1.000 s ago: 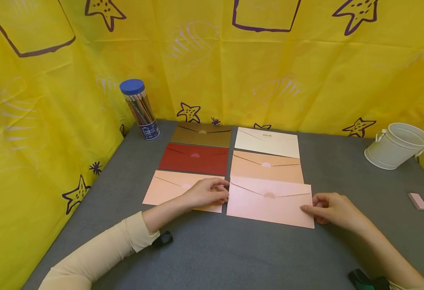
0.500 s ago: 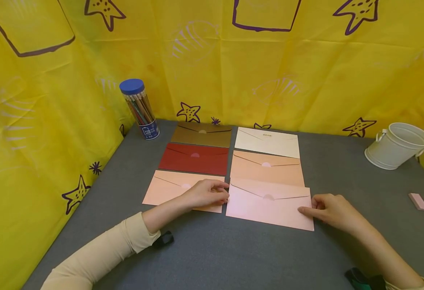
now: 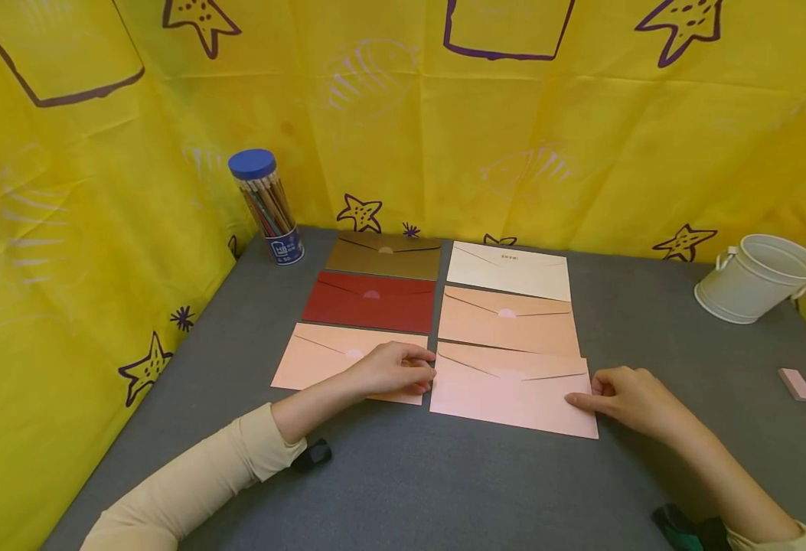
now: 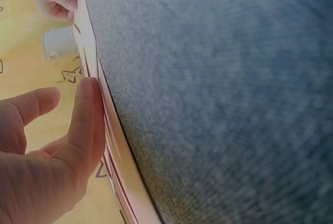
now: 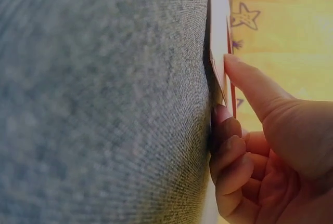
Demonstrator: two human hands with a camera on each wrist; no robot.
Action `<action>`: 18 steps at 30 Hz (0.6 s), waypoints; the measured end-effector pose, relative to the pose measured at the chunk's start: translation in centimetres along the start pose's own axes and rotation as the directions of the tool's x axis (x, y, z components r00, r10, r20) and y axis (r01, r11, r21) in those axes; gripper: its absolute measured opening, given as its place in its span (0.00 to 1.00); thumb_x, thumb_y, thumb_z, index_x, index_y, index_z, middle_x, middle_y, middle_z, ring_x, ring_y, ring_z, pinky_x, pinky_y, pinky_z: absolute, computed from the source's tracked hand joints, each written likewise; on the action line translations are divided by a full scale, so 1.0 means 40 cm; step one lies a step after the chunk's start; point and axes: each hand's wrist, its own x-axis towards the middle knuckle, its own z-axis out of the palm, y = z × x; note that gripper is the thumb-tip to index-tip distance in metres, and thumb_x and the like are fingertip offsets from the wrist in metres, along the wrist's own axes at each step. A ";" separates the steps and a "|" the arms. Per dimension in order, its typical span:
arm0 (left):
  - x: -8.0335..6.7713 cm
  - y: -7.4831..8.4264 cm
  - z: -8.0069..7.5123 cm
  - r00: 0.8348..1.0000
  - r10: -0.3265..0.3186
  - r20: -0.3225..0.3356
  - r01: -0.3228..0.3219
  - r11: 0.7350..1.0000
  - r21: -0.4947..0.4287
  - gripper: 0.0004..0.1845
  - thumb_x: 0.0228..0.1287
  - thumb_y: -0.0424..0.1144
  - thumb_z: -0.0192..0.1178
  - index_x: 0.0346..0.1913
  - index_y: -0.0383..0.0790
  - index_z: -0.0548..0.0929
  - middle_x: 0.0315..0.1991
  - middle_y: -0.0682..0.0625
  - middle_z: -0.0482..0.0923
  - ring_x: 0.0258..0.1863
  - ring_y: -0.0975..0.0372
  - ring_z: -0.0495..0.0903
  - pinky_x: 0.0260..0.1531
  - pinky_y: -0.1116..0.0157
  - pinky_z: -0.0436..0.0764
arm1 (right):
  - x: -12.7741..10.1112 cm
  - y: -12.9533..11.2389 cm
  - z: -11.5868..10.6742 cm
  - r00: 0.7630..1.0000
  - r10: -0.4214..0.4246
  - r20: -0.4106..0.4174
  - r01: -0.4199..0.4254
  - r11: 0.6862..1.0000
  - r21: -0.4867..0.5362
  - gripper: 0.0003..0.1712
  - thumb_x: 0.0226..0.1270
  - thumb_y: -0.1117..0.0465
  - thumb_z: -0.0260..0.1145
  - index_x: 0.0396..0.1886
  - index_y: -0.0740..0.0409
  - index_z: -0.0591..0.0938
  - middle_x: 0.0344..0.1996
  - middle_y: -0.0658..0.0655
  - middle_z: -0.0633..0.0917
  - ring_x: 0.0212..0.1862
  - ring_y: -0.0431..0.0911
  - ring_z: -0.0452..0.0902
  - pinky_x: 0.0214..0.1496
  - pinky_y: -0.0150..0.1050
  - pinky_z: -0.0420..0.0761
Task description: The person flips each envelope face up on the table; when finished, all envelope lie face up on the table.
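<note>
A light pink envelope (image 3: 488, 394) lies at the near end of the right column, just below a peach-orange envelope (image 3: 509, 330). My right hand (image 3: 628, 398) pinches its right edge, thumb (image 5: 255, 81) on top and curled fingers under the edge. My left hand (image 3: 392, 370) rests over a pale peach envelope (image 3: 306, 366) and partly hides it. Its fingertips come right up to the pink envelope's left edge. In the left wrist view the fingers (image 4: 83, 120) are fairly straight and the thumb stands apart.
Farther back lie a red envelope (image 3: 368, 306), a brown-gold envelope (image 3: 382, 256) and a cream envelope (image 3: 509, 269). A tub of pencils (image 3: 268, 210) stands at back left, a white bucket (image 3: 750, 283) at back right. A pink eraser (image 3: 797, 385) lies near the right edge. Yellow cloth (image 3: 389, 115) hangs behind.
The pink envelope's right side has shifted slightly toward me and its far edge has come down, uncovering the lower edge of the peach-orange envelope. The left hand has stayed in place.
</note>
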 end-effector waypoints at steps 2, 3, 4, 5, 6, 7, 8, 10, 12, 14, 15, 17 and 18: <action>0.000 -0.001 -0.001 1.000 0.000 0.003 0.000 1.000 0.000 0.22 0.65 0.36 0.63 0.59 0.29 0.78 0.37 0.47 0.83 0.30 0.62 0.84 0.34 0.67 0.84 | 0.000 -0.001 0.000 1.000 0.011 0.002 -0.011 1.000 0.005 0.24 0.58 0.42 0.71 0.15 0.49 0.72 0.13 0.44 0.64 0.20 0.41 0.61 0.22 0.34 0.56; -0.001 -0.001 0.000 1.000 -0.001 0.004 0.001 1.000 0.000 0.22 0.65 0.36 0.63 0.59 0.30 0.78 0.36 0.47 0.83 0.30 0.62 0.84 0.34 0.67 0.83 | 0.000 -0.001 0.000 1.000 0.018 0.004 -0.018 1.000 0.005 0.24 0.57 0.42 0.71 0.15 0.49 0.72 0.13 0.44 0.65 0.20 0.41 0.61 0.22 0.34 0.57; -0.001 -0.001 0.000 1.000 -0.002 0.004 0.002 1.000 -0.001 0.22 0.65 0.36 0.63 0.59 0.30 0.78 0.36 0.47 0.83 0.29 0.62 0.84 0.34 0.68 0.83 | 0.000 -0.002 -0.001 1.000 0.024 0.007 -0.024 1.000 0.006 0.24 0.57 0.41 0.72 0.15 0.49 0.73 0.13 0.44 0.65 0.20 0.41 0.62 0.22 0.34 0.57; -0.002 -0.001 0.000 1.000 -0.002 0.004 0.002 1.000 -0.002 0.22 0.65 0.36 0.63 0.59 0.30 0.78 0.36 0.47 0.83 0.29 0.62 0.84 0.34 0.68 0.83 | 0.000 -0.003 -0.002 0.999 0.030 0.010 -0.030 1.000 0.004 0.24 0.57 0.41 0.72 0.16 0.49 0.73 0.13 0.44 0.65 0.20 0.42 0.62 0.22 0.34 0.58; -0.003 0.000 0.000 1.000 -0.002 0.003 0.002 1.000 -0.003 0.22 0.65 0.36 0.63 0.59 0.30 0.78 0.36 0.48 0.83 0.29 0.62 0.84 0.34 0.68 0.83 | 0.000 -0.003 -0.003 0.999 0.035 0.014 -0.035 0.999 0.002 0.24 0.57 0.41 0.71 0.16 0.49 0.74 0.13 0.45 0.66 0.20 0.42 0.62 0.22 0.34 0.58; -0.003 0.000 0.000 1.000 -0.003 0.004 0.003 1.000 -0.005 0.22 0.65 0.36 0.63 0.59 0.30 0.78 0.35 0.48 0.83 0.29 0.62 0.84 0.34 0.68 0.83 | -0.001 -0.003 -0.004 0.999 0.038 0.017 -0.038 0.999 -0.001 0.24 0.57 0.41 0.71 0.16 0.49 0.74 0.13 0.45 0.67 0.20 0.42 0.63 0.22 0.34 0.59; -0.003 0.000 0.000 1.000 -0.003 0.002 0.003 1.000 -0.005 0.21 0.65 0.36 0.63 0.59 0.29 0.78 0.35 0.48 0.82 0.29 0.62 0.84 0.34 0.68 0.83 | -0.001 -0.004 -0.005 0.999 0.040 0.020 -0.040 0.999 -0.003 0.24 0.57 0.40 0.71 0.16 0.49 0.74 0.13 0.45 0.68 0.20 0.42 0.63 0.22 0.34 0.60; -0.003 0.000 0.000 1.000 -0.005 0.000 0.005 1.000 -0.009 0.21 0.65 0.36 0.62 0.59 0.29 0.78 0.35 0.48 0.82 0.29 0.62 0.84 0.34 0.68 0.83 | -0.002 -0.006 -0.007 0.999 0.039 0.024 -0.039 0.999 -0.006 0.24 0.57 0.40 0.71 0.16 0.49 0.75 0.13 0.45 0.69 0.20 0.42 0.64 0.22 0.34 0.61; -0.003 0.000 0.000 1.000 -0.008 0.000 0.008 1.000 -0.011 0.21 0.65 0.36 0.62 0.59 0.30 0.78 0.36 0.48 0.82 0.30 0.62 0.84 0.34 0.68 0.83 | -0.003 -0.007 -0.008 0.999 0.043 0.030 -0.043 0.999 -0.006 0.24 0.56 0.39 0.71 0.16 0.49 0.75 0.12 0.45 0.71 0.19 0.41 0.65 0.22 0.34 0.62; -0.003 -0.001 0.000 1.000 -0.009 0.000 0.009 1.000 -0.015 0.21 0.65 0.36 0.62 0.59 0.29 0.78 0.36 0.48 0.82 0.30 0.62 0.84 0.34 0.68 0.83 | -0.004 -0.008 -0.010 0.999 0.041 0.036 -0.041 0.999 -0.001 0.24 0.56 0.39 0.71 0.15 0.49 0.75 0.12 0.45 0.72 0.18 0.41 0.66 0.22 0.34 0.63; -0.003 -0.001 0.001 1.000 -0.008 0.000 0.008 1.000 -0.017 0.21 0.65 0.36 0.62 0.59 0.29 0.78 0.36 0.48 0.82 0.30 0.62 0.84 0.34 0.68 0.83 | -0.004 -0.008 -0.011 0.999 0.037 0.039 -0.037 0.999 0.000 0.24 0.57 0.39 0.71 0.15 0.49 0.75 0.12 0.45 0.72 0.18 0.41 0.67 0.21 0.34 0.63; -0.003 -0.001 0.000 1.000 0.000 0.001 0.000 1.000 -0.012 0.21 0.66 0.36 0.63 0.59 0.30 0.78 0.37 0.48 0.82 0.30 0.62 0.84 0.35 0.68 0.83 | -0.002 -0.009 -0.014 0.999 0.035 0.041 -0.035 0.999 -0.002 0.24 0.57 0.39 0.70 0.15 0.49 0.75 0.11 0.45 0.72 0.18 0.41 0.67 0.21 0.34 0.63; -0.003 -0.002 0.000 1.000 0.012 0.001 -0.012 1.000 -0.003 0.21 0.66 0.36 0.63 0.59 0.31 0.78 0.37 0.48 0.82 0.30 0.62 0.84 0.35 0.68 0.83 | 0.000 -0.011 -0.016 0.999 0.028 0.033 -0.028 1.000 -0.003 0.24 0.59 0.39 0.70 0.15 0.49 0.75 0.11 0.45 0.72 0.17 0.41 0.67 0.21 0.34 0.63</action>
